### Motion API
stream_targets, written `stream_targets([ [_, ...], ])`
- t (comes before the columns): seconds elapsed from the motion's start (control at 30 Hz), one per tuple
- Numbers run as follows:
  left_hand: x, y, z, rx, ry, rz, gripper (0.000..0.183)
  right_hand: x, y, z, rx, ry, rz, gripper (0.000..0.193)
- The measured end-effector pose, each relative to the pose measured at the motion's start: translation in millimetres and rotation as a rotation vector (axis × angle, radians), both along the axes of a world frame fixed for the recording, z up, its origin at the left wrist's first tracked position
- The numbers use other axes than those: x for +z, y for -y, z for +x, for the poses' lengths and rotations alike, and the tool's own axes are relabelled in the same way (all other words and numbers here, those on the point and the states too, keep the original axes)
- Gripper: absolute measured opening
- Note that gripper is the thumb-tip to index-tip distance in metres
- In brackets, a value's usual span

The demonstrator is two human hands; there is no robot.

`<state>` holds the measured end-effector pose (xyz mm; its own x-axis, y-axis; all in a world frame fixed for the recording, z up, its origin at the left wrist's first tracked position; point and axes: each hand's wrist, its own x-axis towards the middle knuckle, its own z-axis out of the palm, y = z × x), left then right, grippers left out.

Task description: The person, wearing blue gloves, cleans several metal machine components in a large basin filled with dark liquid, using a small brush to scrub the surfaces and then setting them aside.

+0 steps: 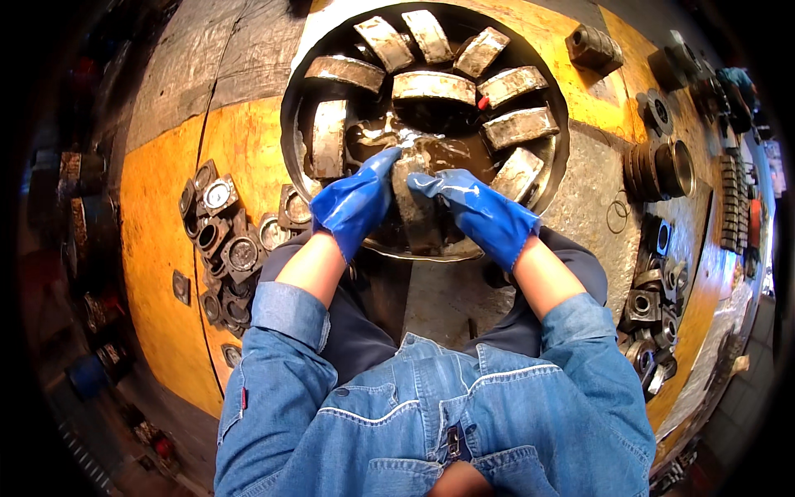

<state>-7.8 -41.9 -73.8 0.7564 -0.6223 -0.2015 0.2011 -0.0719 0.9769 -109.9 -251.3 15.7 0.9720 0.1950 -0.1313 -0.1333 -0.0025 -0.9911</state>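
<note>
A wide round pan [290, 124] of dark, shiny liquid lies in front of me. Both of my hands wear blue rubber gloves and reach over its near rim. Between them a long metal block [416, 203] slopes up out of the liquid, wet and brownish. My left hand [358, 205] presses along the block's left side, its fingers together and pointing away from me. On the opposite side, my right hand [484, 211] curls its fingers in at the block's upper end. Several curved metal blocks [435, 86] stand around inside the pan. Something small and red [484, 103] shows beside one.
Square metal parts with round holes [242, 253] are heaped on the yellow floor boards [157, 224] at left. To the right are ribbed metal rings [660, 170], a stubby cylinder [595, 48], thin loose rings [618, 217] and another pile of metal parts [642, 305].
</note>
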Motion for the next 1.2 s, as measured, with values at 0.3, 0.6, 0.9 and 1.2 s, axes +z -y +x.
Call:
stream_targets([
  [0.3, 53, 12, -10, 0.039, -0.489, -0.329, 0.043, 38, -8, 1, -0.125, -0.366, -0.152, 0.044],
  [0.6, 93, 35, -24, 0.125, -0.865, -0.636, 0.034, 154, -39, -18, -0.221, -0.26, -0.243, 0.047],
  [0.9, 45, 14, -35, 0.05, 0.231, -0.308, 0.047, 165, -76, -32, -0.081, -0.22, -0.329, 0.035],
  [1.2, 43, -13, -31, 0.008, 0.344, -0.225, 0.049, 154, -106, -51, -0.123, 0.048, -0.533, 0.042],
])
